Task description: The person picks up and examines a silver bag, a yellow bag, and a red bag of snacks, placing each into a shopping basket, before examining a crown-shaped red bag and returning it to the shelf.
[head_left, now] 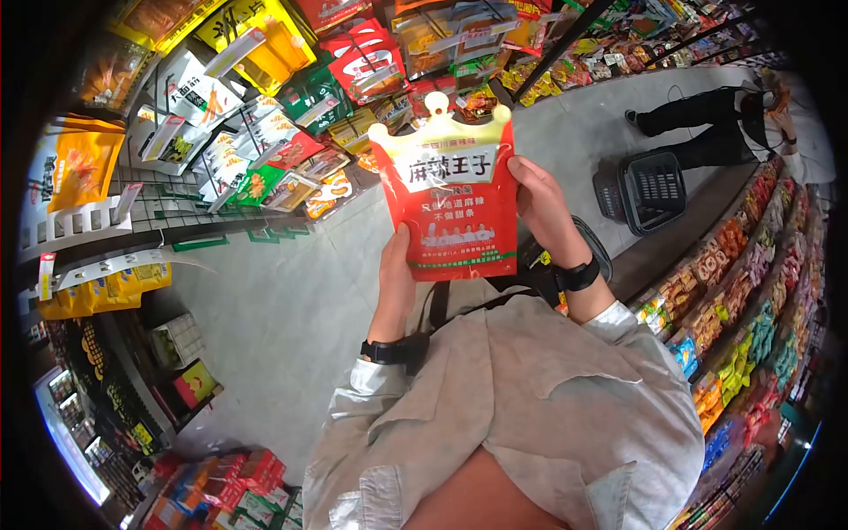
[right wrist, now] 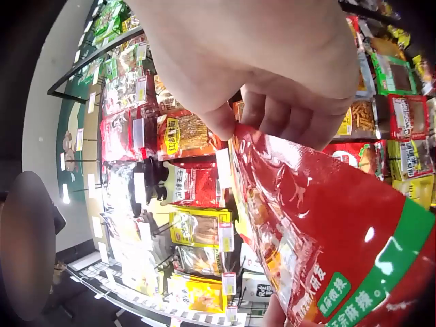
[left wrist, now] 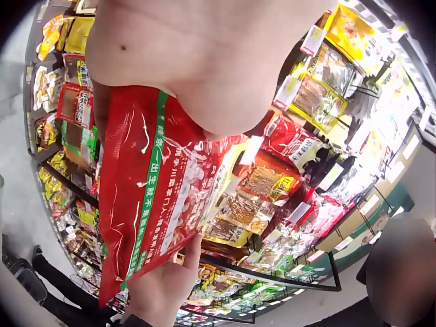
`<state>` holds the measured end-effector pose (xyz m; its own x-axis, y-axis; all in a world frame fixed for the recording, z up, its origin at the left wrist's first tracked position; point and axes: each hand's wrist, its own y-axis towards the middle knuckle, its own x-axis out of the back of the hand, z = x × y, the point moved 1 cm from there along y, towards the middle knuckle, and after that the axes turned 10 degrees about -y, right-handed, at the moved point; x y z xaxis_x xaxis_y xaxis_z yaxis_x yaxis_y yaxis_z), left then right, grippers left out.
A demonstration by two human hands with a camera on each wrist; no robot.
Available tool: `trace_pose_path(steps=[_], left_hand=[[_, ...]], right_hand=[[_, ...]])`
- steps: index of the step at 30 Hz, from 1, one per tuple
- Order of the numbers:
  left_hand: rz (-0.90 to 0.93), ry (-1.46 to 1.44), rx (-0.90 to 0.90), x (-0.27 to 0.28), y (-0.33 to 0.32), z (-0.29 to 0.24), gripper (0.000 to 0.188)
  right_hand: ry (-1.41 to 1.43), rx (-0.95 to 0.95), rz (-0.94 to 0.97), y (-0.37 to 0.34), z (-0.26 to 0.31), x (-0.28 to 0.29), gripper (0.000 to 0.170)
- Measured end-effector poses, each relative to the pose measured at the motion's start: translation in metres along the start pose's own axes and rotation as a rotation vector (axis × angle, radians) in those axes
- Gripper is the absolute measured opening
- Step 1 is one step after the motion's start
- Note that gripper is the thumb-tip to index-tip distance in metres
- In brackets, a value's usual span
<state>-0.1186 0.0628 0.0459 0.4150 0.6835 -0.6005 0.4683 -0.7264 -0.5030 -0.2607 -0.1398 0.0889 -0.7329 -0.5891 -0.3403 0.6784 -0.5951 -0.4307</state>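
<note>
A red snack bag [head_left: 459, 221] with a cream crown-shaped top is held up in front of the chest, its printed front facing the head camera. My left hand [head_left: 397, 276] grips the lower left edge, the thumb lying on the front. On the opposite side, my right hand [head_left: 546, 208] pinches the upper right edge, thumb in front. In the left wrist view, the bag [left wrist: 146, 197] shows a green stripe, and the right hand [left wrist: 163, 289] appears below it. The right wrist view has the right hand [right wrist: 266, 61] over the bag's edge, fingers curled behind.
Hanging snack packets [head_left: 256, 44] fill the racks ahead and to the left. Tiered shelves of wrapped snacks [head_left: 742, 353] curve along the right. A dark shopping basket [head_left: 654, 193] is on the grey floor [head_left: 265, 353] near another person in black trousers [head_left: 698, 124]. Boxes [head_left: 230, 486] are stacked at lower left.
</note>
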Motion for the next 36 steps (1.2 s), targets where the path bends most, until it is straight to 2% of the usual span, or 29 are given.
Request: trace_pose_path(steps=[3,6,7,10,11,13,16,18,19,22,26,29,32,33,36], left_hand=[[-0.035,-0.089,0.023,0.012,-0.003,-0.002,0.045],[-0.038,-0.106,-0.051,0.016,-0.007,-0.009,0.047],[-0.038,-0.097,-0.092,0.016,-0.009,-0.012,0.048],[0.013,-0.042,-0.215,0.005,-0.017,-0.018,0.043],[-0.034,0.143,-0.241,0.002,-0.017,-0.015,0.040],[-0.132,0.512,-0.285,-0.006,-0.018,-0.005,0.036],[0.172,0.904,-0.765,-0.038,-0.026,0.003,0.038],[0.222,0.894,-0.672,-0.046,-0.031,0.008,0.041],[0.244,0.892,-0.623,-0.049,-0.033,0.010,0.042],[0.046,0.811,-0.624,-0.041,-0.034,0.019,0.040],[-0.315,0.779,-0.597,-0.020,-0.037,0.025,0.043],[-0.332,0.604,-0.415,-0.011,-0.044,0.036,0.040],[-0.184,0.333,-0.177,-0.023,-0.053,0.043,0.034],[-0.201,0.340,-0.157,-0.027,-0.054,0.044,0.031],[-0.222,0.367,-0.130,-0.033,-0.054,0.045,0.027]], right_hand=[[-0.071,0.129,-0.146,-0.013,-0.010,-0.020,0.023],[-0.555,0.454,-0.329,-0.017,-0.030,-0.022,0.029],[-0.778,0.564,-0.359,-0.022,-0.031,-0.020,0.036],[-0.887,0.625,-0.164,-0.030,-0.030,-0.038,0.042],[-0.878,0.559,-0.063,-0.034,-0.021,-0.054,0.047],[-0.629,0.522,0.081,-0.029,-0.036,-0.069,0.051],[-0.413,0.276,0.120,-0.016,-0.057,-0.058,0.050],[-0.302,-0.039,0.070,0.001,-0.052,-0.042,0.046],[-0.076,0.035,0.077,0.002,-0.051,-0.038,0.039],[0.066,-0.021,0.094,0.001,-0.042,-0.016,0.037],[0.045,-0.105,0.145,0.003,-0.059,0.013,0.039],[0.034,-0.272,0.250,-0.002,-0.076,0.027,0.040],[-0.134,-0.248,0.440,-0.008,-0.084,0.030,0.041],[-0.077,-0.292,0.431,-0.010,-0.093,0.028,0.041],[-0.040,-0.213,0.387,-0.014,-0.093,0.028,0.040]])
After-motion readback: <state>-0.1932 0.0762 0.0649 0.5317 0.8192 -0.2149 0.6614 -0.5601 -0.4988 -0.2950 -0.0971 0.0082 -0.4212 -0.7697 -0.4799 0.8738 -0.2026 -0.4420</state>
